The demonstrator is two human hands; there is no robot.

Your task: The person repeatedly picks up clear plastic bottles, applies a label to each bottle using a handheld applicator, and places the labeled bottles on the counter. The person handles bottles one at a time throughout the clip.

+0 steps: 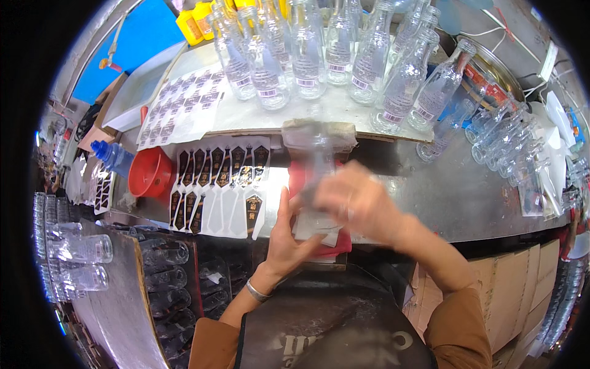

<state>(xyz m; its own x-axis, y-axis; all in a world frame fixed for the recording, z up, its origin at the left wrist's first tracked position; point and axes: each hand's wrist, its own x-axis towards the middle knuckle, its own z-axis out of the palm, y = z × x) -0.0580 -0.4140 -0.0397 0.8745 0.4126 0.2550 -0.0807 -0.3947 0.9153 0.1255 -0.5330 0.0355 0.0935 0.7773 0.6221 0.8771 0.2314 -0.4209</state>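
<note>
- Left of the red pad (337,247), a sheet of black decals (233,215) lies flat, several of its spaces showing pale.
- At the pad's left side, your left hand (284,244) comes up from below, wrist banded by a bracelet (257,291), forefinger pointing away and thumb angled right. The two are spread wide at the bottle's near end; your other fingers are hard to make out.
- Over the pad, the clear bottle (321,161) lies neck away from you, its neck by a cloth-topped block (292,136). Blur and your hands obscure its lower body.
- Just above the pad's right half, your right hand (359,200) reaches in across the bottle, elbow bent outward, knuckles up. Motion smears its fingers and a dark patch beneath them; what it grips, you cannot tell.
- Beyond the pad, upright bottles (308,64) are cut off at the top.
</note>
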